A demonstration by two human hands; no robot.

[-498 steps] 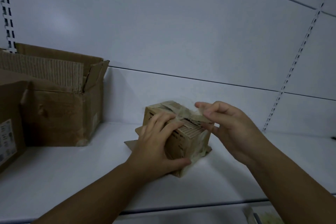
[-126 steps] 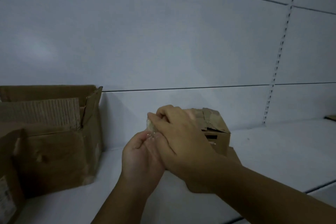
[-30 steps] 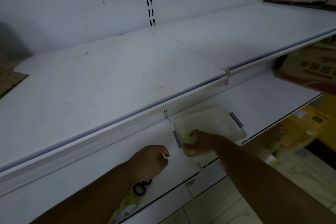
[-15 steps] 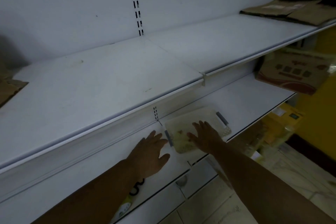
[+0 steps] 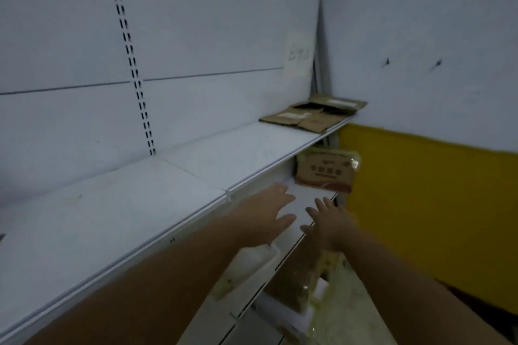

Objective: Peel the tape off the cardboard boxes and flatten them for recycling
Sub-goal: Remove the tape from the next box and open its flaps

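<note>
Two open hands (image 5: 265, 214), one box (image 5: 325, 173)

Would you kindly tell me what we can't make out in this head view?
- Left hand, right hand: motion-blurred, fingers spread, empty.
- White tray on the lower shelf: mostly hidden by the left forearm.
- Printed box: top hidden under the upper shelf; print unreadable.
- Flattened cardboard: labels too small.
- Wall note: writing too faint.
</note>
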